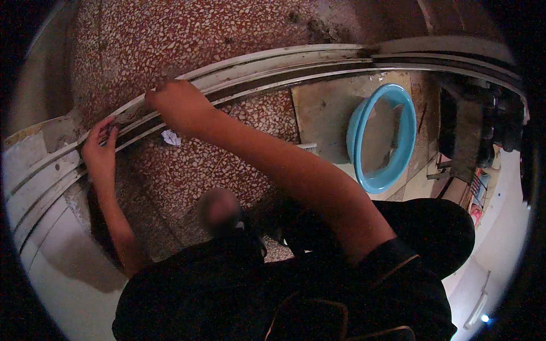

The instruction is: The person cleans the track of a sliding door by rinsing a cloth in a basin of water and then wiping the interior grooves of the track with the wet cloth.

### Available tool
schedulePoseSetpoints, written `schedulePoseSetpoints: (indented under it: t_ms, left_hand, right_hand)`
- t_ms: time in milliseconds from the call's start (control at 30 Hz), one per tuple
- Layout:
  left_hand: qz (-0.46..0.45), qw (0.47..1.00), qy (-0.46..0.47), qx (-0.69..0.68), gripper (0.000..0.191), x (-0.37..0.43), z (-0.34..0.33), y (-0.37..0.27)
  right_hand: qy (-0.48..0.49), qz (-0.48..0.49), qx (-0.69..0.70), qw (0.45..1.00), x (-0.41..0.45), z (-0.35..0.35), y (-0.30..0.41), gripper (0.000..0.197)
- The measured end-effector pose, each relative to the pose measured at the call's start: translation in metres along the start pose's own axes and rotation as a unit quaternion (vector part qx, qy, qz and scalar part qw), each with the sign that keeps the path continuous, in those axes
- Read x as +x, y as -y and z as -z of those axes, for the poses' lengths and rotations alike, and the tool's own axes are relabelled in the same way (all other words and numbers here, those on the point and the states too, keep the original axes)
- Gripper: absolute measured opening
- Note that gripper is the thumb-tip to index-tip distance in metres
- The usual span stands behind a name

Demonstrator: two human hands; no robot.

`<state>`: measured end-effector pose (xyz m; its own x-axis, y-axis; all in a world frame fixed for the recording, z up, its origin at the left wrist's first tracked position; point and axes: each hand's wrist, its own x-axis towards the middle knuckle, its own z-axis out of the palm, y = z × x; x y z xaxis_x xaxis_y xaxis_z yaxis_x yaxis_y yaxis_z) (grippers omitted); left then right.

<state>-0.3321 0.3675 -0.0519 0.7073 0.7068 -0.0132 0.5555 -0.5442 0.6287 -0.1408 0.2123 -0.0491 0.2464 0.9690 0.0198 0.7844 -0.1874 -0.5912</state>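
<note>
A long, dirty white sliding-door track (256, 64) curves across the view over a speckled terrazzo floor (183, 38). My left hand (100, 145) is at the track's left part, its thumb and index finger apart over the dark groove. No object shows clearly between those fingers, though the inner ones lie in shadow. Farther along to the right, my right hand (181, 106) reaches across the track with its fingers bent down onto the far rail. The back of this hand hides its fingertips and anything under them. A crumpled white scrap (171, 137) lies beside the near rail, below my right hand.
A light-blue plastic basin (357, 140) holding murky water stands to the right, on a wet brownish slab (320, 115). Beside it, partly behind my right forearm, is a small white-bristled brush (308, 146). Dark cluttered objects (486, 115) stand at the far right. A pale wall (64, 260) borders the left.
</note>
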Motion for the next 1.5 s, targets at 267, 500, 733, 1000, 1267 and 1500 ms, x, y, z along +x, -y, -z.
schedulePoseSetpoints:
  t_ms: [267,500,733,1000,1267,1500]
  left_hand:
    - [-0.017,0.999,-0.019,-0.027,0.018,-0.002,0.001,0.015]
    - [-0.021,0.999,-0.036,-0.013,0.015,-0.006,0.013,0.019]
    - [0.018,0.997,-0.064,0.039,0.016,-0.009,0.037,0.035]
    - [-0.048,0.965,-0.086,0.243,0.014,-0.009,0.037,0.025]
    - [-0.062,0.963,-0.102,0.243,0.013,-0.005,0.040,0.004]
    - [-0.018,0.967,-0.100,0.234,0.011,-0.010,0.042,0.007]
  right_hand:
    - [-0.075,0.043,-0.002,0.996,0.003,-0.014,-0.001,0.019]
    - [-0.063,0.047,0.021,0.997,0.014,-0.025,0.013,0.022]
    - [0.034,0.065,0.029,0.997,0.041,-0.028,0.046,0.024]
    - [0.043,0.091,0.032,0.994,0.048,-0.051,0.053,0.029]
    - [0.006,0.082,0.001,0.997,0.048,-0.053,0.047,0.034]
    - [-0.016,0.102,0.009,0.995,0.051,-0.060,0.051,0.031]
